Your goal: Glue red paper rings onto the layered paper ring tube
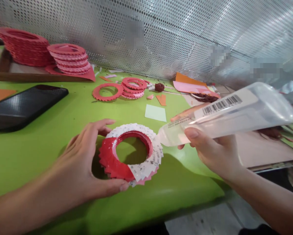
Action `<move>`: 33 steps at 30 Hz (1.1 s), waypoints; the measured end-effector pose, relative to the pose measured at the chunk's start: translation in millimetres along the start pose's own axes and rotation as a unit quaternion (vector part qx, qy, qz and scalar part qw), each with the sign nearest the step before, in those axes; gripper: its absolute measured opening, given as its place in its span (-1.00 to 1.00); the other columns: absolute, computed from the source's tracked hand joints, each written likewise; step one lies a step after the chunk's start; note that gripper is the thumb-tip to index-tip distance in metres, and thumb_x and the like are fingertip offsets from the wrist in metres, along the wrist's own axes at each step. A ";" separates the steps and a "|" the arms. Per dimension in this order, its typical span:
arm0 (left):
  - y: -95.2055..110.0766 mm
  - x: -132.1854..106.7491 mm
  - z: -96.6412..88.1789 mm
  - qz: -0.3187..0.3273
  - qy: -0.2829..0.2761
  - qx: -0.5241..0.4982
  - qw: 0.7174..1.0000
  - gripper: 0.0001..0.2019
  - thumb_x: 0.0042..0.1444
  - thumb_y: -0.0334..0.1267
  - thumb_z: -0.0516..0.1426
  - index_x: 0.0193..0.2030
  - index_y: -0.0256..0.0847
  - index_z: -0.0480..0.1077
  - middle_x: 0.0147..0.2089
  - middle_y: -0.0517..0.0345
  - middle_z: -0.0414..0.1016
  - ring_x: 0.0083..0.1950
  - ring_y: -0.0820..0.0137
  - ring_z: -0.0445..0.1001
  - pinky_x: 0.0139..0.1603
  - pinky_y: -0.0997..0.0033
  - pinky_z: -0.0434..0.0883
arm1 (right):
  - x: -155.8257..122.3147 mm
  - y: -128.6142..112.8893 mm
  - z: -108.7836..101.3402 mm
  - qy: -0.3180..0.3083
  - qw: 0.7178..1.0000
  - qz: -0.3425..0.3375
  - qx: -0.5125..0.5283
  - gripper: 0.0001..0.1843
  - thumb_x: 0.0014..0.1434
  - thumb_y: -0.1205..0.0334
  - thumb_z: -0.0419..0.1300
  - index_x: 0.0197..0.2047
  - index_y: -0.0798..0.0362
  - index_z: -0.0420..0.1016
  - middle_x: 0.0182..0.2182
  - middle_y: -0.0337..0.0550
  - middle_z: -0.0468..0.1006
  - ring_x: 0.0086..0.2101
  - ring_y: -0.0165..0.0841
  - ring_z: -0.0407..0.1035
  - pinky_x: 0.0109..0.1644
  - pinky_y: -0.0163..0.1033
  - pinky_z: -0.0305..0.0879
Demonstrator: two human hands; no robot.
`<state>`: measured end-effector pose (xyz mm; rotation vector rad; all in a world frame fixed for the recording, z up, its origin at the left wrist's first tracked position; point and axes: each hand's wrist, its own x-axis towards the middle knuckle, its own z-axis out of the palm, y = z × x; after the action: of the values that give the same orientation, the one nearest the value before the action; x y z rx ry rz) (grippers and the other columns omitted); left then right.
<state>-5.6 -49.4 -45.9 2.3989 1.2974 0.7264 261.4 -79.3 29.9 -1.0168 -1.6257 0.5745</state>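
My left hand (87, 163) curls round a red and white paper ring (131, 153) with a serrated edge, holding it on the green table (51, 130) by thumb and fingers. My right hand (207, 147) grips a clear plastic glue bottle (229, 116) with a barcode label. The bottle lies nearly level, and its nozzle touches the ring's right rim.
A black phone (24, 104) lies at the left. A brown tray (11, 70) at the back left carries stacks of red rings (68, 57). More red rings (133, 86), paper scraps, a pale green square (155, 113) and orange and pink sheets (188, 85) lie before a perforated metal wall.
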 end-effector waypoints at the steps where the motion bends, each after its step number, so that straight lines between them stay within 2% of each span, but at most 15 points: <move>1: 1.6 -1.2 -0.6 -0.011 -0.005 -0.011 1.000 -0.07 -0.14 0.32 0.21 0.33 0.29 -0.13 0.18 0.05 0.28 0.15 -0.13 0.43 -0.03 -0.22 0.51 | 0.4 0.8 -0.6 0.018 1.000 0.004 0.012 -0.57 0.06 -0.07 0.41 -0.61 -0.01 0.38 -0.60 -0.27 0.42 -0.59 -0.43 0.33 -0.63 -0.31 0.34; 4: 1.4 -3.7 -3.3 -0.023 -0.017 -0.055 0.998 0.01 -0.14 0.40 0.16 0.40 0.31 -0.22 0.38 0.05 0.15 0.36 -0.17 0.23 0.16 -0.26 0.39 | 4.6 4.1 -1.9 0.052 0.998 -0.010 0.044 -0.64 0.06 -0.10 0.39 -0.54 -0.05 0.47 -0.54 -0.22 0.50 -0.54 -0.37 0.40 -0.62 -0.26 0.40; 6: -4.8 -3.1 -4.9 0.000 -0.020 -0.076 0.997 0.07 -0.11 0.36 0.15 0.46 0.28 -0.34 0.47 0.09 0.06 0.44 -0.12 0.12 0.21 -0.15 0.40 | 7.6 6.1 -1.6 0.047 0.997 -0.026 0.052 -0.66 0.09 -0.08 0.38 -0.54 -0.07 0.49 -0.54 -0.22 0.52 -0.54 -0.37 0.41 -0.62 -0.26 0.40; 8: -13.4 -0.6 -5.5 0.026 -0.027 -0.077 0.996 0.06 -0.05 0.25 0.16 0.49 0.22 -0.37 0.50 0.15 0.04 0.45 -0.04 0.14 0.19 0.03 0.46 | 8.6 7.5 0.4 0.044 0.997 -0.032 0.057 -0.67 0.10 -0.06 0.38 -0.53 -0.05 0.49 -0.53 -0.23 0.54 -0.58 -0.42 0.37 -0.67 -0.30 0.34; 12: -21.8 4.6 -3.8 0.046 -0.054 -0.094 0.993 0.01 0.00 0.10 0.18 0.50 0.20 -0.32 0.45 0.20 0.17 0.35 0.12 0.33 0.14 0.26 0.51 | 4.0 9.3 6.0 0.058 0.998 -0.029 0.024 -0.61 0.07 -0.10 0.38 -0.55 -0.01 0.46 -0.51 -0.23 0.54 -0.64 -0.48 0.28 -0.72 -0.34 0.24; 15: -12.4 4.2 -3.2 0.020 -0.044 -0.128 0.991 0.06 -0.06 0.13 0.22 0.49 0.23 -0.33 0.41 0.19 0.24 0.31 0.14 0.38 0.18 0.23 0.49 | -0.4 11.4 6.6 0.040 0.998 -0.052 0.002 -0.58 0.13 -0.05 0.35 -0.61 -0.03 0.39 -0.58 -0.26 0.45 -0.61 -0.44 0.28 -0.66 -0.31 0.27; 19: 13.2 1.6 -6.8 -0.068 -0.044 -0.147 0.986 0.00 -0.10 0.16 0.22 0.44 0.31 -0.24 0.37 0.25 0.24 0.38 0.09 0.28 0.31 0.08 0.37 | -4.8 11.9 3.2 0.007 0.997 -0.080 -0.018 -0.56 0.23 0.05 0.29 -0.62 -0.04 0.30 -0.64 -0.32 0.33 -0.59 -0.43 0.28 -0.56 -0.27 0.29; 23: 30.4 1.2 -9.0 -0.118 -0.058 -0.139 0.981 0.01 -0.17 0.16 0.20 0.42 0.27 -0.18 0.33 0.23 0.26 0.37 0.01 0.26 0.23 0.09 0.42 | -9.5 5.7 1.2 -0.001 0.995 -0.080 -0.057 -0.47 0.26 -0.01 0.25 -0.65 -0.02 0.21 -0.70 -0.34 0.25 -0.64 -0.44 0.20 -0.58 -0.28 0.23; 29: 35.0 -2.3 -5.3 -0.117 -0.039 -0.102 0.987 -0.11 -0.15 0.12 0.13 0.36 0.31 -0.13 0.24 0.27 0.30 0.27 0.07 0.36 0.18 0.13 0.43 | -17.5 -3.1 0.9 0.019 0.996 -0.054 -0.070 -0.47 0.21 -0.05 0.29 -0.65 -0.03 0.21 -0.71 -0.34 0.23 -0.67 -0.46 0.13 -0.67 -0.30 0.12; 33: 36.9 -4.5 -4.4 -0.114 -0.027 -0.078 0.990 -0.10 -0.14 0.10 0.11 0.37 0.31 -0.16 0.25 0.23 0.28 0.24 0.05 0.40 0.13 0.08 0.43 | -23.4 -5.6 -0.6 0.023 0.998 -0.033 -0.057 -0.41 0.23 -0.08 0.26 -0.69 -0.02 0.15 -0.74 -0.35 0.22 -0.70 -0.46 0.16 -0.69 -0.30 0.19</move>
<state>15.0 -72.9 -25.2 2.0908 1.4091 0.6658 261.4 -102.1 22.1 -1.0469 -1.6601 0.4154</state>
